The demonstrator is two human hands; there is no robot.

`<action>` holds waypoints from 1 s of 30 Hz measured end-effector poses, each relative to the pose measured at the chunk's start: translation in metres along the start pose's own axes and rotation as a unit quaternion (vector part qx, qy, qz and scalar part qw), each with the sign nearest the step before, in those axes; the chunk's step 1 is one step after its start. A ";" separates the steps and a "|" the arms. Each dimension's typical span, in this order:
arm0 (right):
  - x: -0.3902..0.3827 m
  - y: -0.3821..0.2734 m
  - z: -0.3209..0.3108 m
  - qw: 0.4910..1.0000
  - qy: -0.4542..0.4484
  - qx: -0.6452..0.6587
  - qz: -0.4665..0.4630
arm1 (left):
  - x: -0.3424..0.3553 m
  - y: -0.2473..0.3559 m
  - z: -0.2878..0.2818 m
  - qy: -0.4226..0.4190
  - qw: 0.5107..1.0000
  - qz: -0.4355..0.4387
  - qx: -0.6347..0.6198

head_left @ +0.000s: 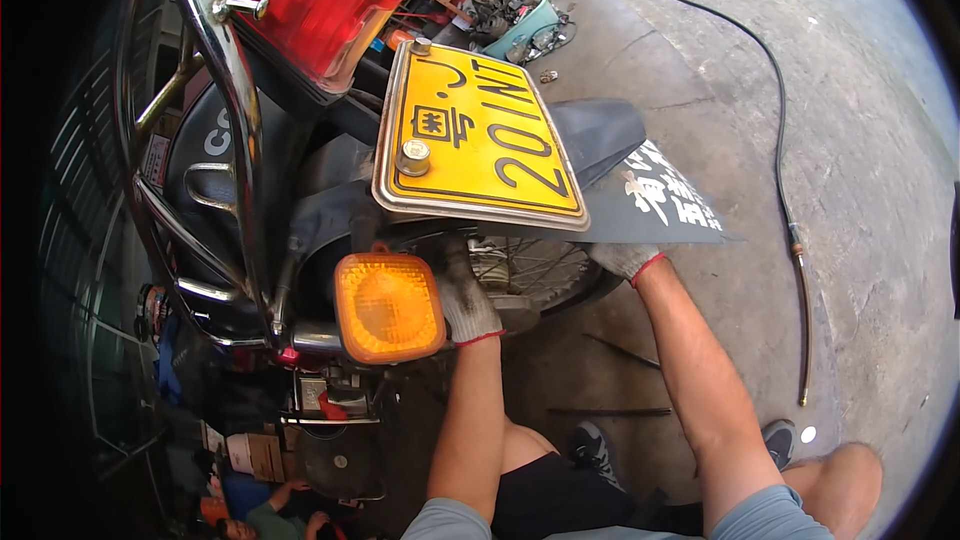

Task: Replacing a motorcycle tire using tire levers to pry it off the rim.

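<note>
Both my hands wear greyish knit gloves with red cuffs and reach in at the rear wheel (520, 270) of a motorcycle. My left hand (470, 302) is by the wheel's hub side, partly behind the square orange turn signal (390, 309); its fingers are hidden. My right hand (622, 258) lies at the tyre's rear edge, under the black mud flap (650, 210), which covers its fingers. Above the wheel sits a yellow licence plate (480, 135) held by bolts. A red tail light (325, 15) and a chrome rack (235, 100) are at the upper left.
Two thin dark bars, one the long bar (610, 411), lie on the concrete floor near my shoes. A black air hose (778, 140) with a metal end runs down the right. A teal crate (525, 32) of parts stands at the back. Another person (275, 520) is at the lower left.
</note>
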State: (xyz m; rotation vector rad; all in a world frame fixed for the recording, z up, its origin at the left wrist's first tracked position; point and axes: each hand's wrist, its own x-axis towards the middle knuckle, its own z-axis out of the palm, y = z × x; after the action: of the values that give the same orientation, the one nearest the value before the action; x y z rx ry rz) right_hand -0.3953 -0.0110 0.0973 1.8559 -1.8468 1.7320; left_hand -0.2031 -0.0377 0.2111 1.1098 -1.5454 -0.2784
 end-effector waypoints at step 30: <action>-0.071 0.029 0.033 0.942 -0.049 0.025 0.330 | -0.009 -0.001 -0.012 -0.244 0.964 -0.089 0.065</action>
State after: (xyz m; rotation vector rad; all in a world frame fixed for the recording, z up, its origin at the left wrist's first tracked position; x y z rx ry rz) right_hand -0.3731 0.0082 0.0190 1.4390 -2.7153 1.8658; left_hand -0.1934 -0.0267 0.2087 1.3559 -1.9172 -0.6160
